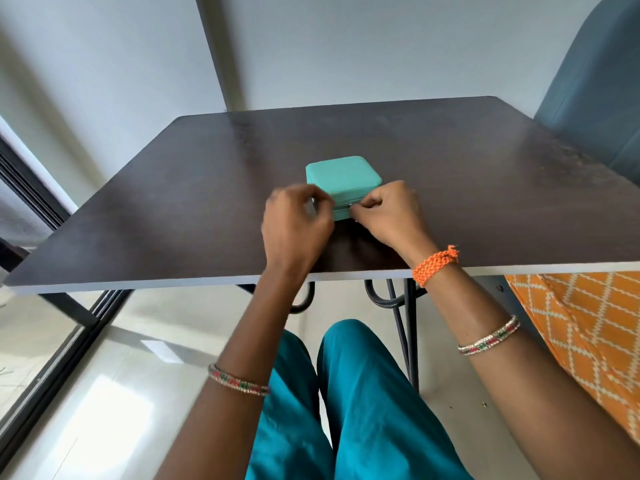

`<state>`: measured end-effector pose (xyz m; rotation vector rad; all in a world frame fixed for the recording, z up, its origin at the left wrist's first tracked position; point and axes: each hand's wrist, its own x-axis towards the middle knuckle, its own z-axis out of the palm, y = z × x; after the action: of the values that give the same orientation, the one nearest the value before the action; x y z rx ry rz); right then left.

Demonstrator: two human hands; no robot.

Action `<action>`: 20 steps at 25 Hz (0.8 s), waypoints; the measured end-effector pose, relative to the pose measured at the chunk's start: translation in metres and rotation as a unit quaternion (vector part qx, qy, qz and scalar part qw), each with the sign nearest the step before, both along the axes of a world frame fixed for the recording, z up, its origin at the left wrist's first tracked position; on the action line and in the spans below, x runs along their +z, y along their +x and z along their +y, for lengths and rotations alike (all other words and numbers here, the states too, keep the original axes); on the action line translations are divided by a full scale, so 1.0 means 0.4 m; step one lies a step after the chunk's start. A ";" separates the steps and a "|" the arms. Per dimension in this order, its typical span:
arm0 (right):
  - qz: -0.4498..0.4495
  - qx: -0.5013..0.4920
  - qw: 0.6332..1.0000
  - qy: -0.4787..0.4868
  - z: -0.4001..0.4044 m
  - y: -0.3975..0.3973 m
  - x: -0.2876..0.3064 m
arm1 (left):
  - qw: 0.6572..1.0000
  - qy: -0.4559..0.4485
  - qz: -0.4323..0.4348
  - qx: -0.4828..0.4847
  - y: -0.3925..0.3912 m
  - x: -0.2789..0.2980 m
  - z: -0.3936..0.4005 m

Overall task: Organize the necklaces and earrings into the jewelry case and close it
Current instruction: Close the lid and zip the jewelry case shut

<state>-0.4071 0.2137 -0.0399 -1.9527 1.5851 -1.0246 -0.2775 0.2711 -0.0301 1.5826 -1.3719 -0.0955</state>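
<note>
A small teal jewelry case [341,178] sits with its lid down on the dark table [450,188], near the front middle. My right hand [388,213] pinches the small metal zipper pull [350,204] on the case's front side. My left hand [298,220] is curled at the case's front left corner and looks blurred; whether it grips the case is hidden by the hand itself. No necklaces or earrings are in sight.
A blue chair [595,81] stands at the table's far right corner. Orange patterned cloth [588,334] hangs at the right below the table edge. A dark window frame [41,202] runs along the left. Black metal table legs [401,306] show below.
</note>
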 end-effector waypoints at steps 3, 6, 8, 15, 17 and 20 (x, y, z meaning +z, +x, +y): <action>0.056 -0.036 0.995 -0.068 0.027 0.004 0.001 | 0.976 0.039 -0.209 -0.050 0.028 0.006 -0.048; 0.124 -0.052 0.985 -0.104 0.017 -0.040 0.015 | 0.972 0.052 -0.218 -0.072 0.037 -0.022 -0.065; 0.136 -0.042 0.986 -0.082 -0.013 -0.087 0.034 | 0.973 0.035 -0.215 -0.073 0.046 -0.037 -0.064; 0.139 -0.004 0.987 -0.082 -0.163 -0.093 0.054 | 0.980 0.004 -0.097 -0.176 0.069 -0.053 -0.096; 0.110 0.033 0.990 -0.083 -0.216 -0.084 0.052 | 0.980 0.001 -0.079 -0.181 0.070 -0.054 -0.096; 0.050 0.125 0.990 -0.045 -0.292 -0.065 0.054 | 0.981 0.008 -0.068 -0.182 0.066 -0.048 -0.095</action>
<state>-0.4332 0.0969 -0.0182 -2.2281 1.3194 -0.9238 -0.2510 0.2333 -0.0493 1.3544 -1.7612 -0.2226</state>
